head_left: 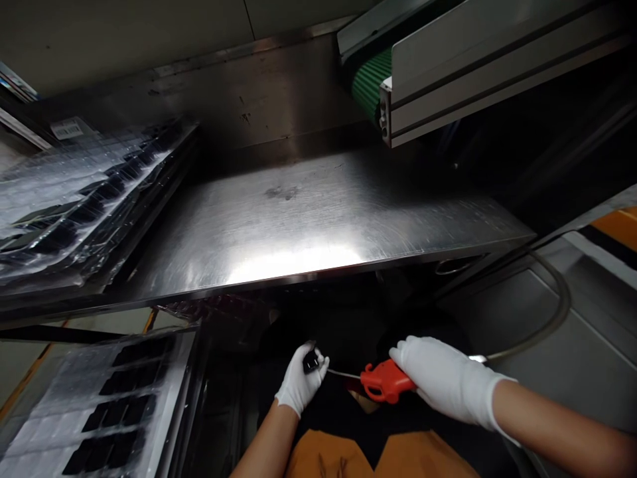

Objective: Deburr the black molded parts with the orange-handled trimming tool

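- At the bottom edge of the frame, orange fabric [323, 455] is lying over dark clothing, just below the hands.
- Low in the centre, the left hand [301, 380], in a white glove, is pinching a small black part [311, 361] between its fingers, which are curling around it.
- Right of that, low in the frame, the right hand [440, 375], also white-gloved, is gripping a red air blow gun [385, 383]; its fingers are closing around the body, partly hidden behind the glove's back.
- The gun's thin metal nozzle [343, 374] is pointing left, its tip reaching the left hand near the black part.
- A translucent hose [561, 305] is curving from behind the right hand towards the right of the frame.
- At the lower left, a clear plastic tray [34, 435] is holding rows of black pieces.
- Across the middle, a scratched stainless-steel worktop [298, 212] is reflecting a bright patch of light along its front edge.
- On its left end, a stack of clear plastic trays [54, 259] is resting, black pieces showing in the top one.
- At the upper right, a conveyor with a green ribbed belt [371, 83] is jutting over the worktop.
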Demonstrator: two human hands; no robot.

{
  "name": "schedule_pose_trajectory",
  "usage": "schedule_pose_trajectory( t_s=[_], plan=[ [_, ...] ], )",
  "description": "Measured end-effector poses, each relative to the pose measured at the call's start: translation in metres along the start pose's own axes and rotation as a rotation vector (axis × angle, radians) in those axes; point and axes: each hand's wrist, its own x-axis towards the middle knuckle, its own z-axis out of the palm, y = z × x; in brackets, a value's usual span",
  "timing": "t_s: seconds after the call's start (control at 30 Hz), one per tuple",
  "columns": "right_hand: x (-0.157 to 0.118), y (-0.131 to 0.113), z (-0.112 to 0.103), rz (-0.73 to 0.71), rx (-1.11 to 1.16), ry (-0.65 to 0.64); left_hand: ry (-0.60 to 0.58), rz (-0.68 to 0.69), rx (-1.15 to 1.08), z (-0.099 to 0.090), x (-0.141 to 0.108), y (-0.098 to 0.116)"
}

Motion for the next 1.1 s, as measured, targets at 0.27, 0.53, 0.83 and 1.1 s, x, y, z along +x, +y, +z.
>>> schedule_pose_trajectory(
  t_s=[0.27,0.53,0.83,1.1],
  plan=[
    [-0.002,0.003,-0.009,0.013,0.049,-0.017,0.077,-0.009,0.047,0.000,0.005,-0.001],
    [0.004,0.004,0.002,-0.007,0.012,0.007,0.091,0.029,0.137,0.000,0.009,-0.009],
    [0.004,0.010,0.006,0.002,-0.008,-0.002,0.104,0.119,0.217,0.000,0.012,-0.012],
    [0.002,0.008,-0.006,-0.001,0.036,-0.023,0.046,0.210,0.431,0.000,0.007,-0.017]
  ],
)
